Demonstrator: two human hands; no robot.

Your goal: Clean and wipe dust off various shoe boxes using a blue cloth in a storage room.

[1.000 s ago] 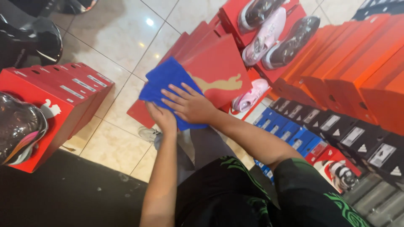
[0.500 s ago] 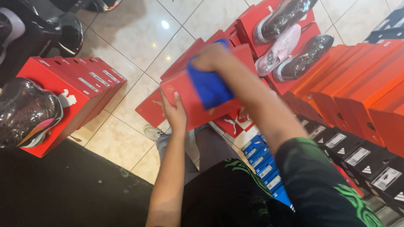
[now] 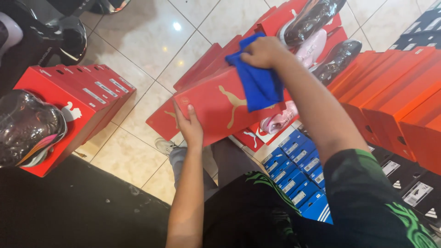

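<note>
The left hand (image 3: 190, 128) holds the red box (image 3: 220, 108) tilted up over the lap, fingers flat against its near end. The right hand (image 3: 264, 51) grips a blue cloth (image 3: 259, 82) at the box's top edge, the cloth hanging over its lid; wiping looks underway, the lower lid uncovered.

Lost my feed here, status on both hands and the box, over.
Left hand braces near edge of red cardboard shoebox. Right hand grips blue cloth against box's far edge. Wrapped pink shoe just beyond; nothing blocking.
</note>
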